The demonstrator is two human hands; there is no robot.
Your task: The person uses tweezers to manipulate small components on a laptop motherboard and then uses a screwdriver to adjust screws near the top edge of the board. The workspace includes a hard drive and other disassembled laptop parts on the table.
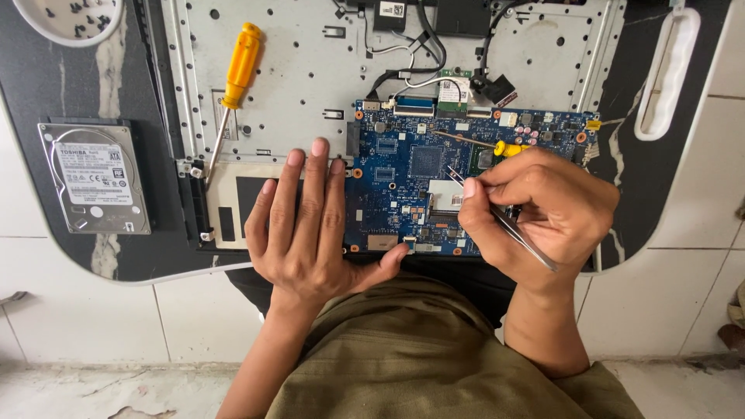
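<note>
Head view: a glossy blue circuit board, studded with chips, lies on a perforated grey metal chassis. The left hand rests flat and open on the board's left edge. The right hand pinches slim steel tweezers, tips on the board's centre.

Bright, even daylight, soft and diffuse, no hard glare. Faint shadows under the left hand and right hand. Mild sheen on the hard drive lid. Pic sharp overall, slight wide-angle bend at edges; floor a bit soft.
</note>
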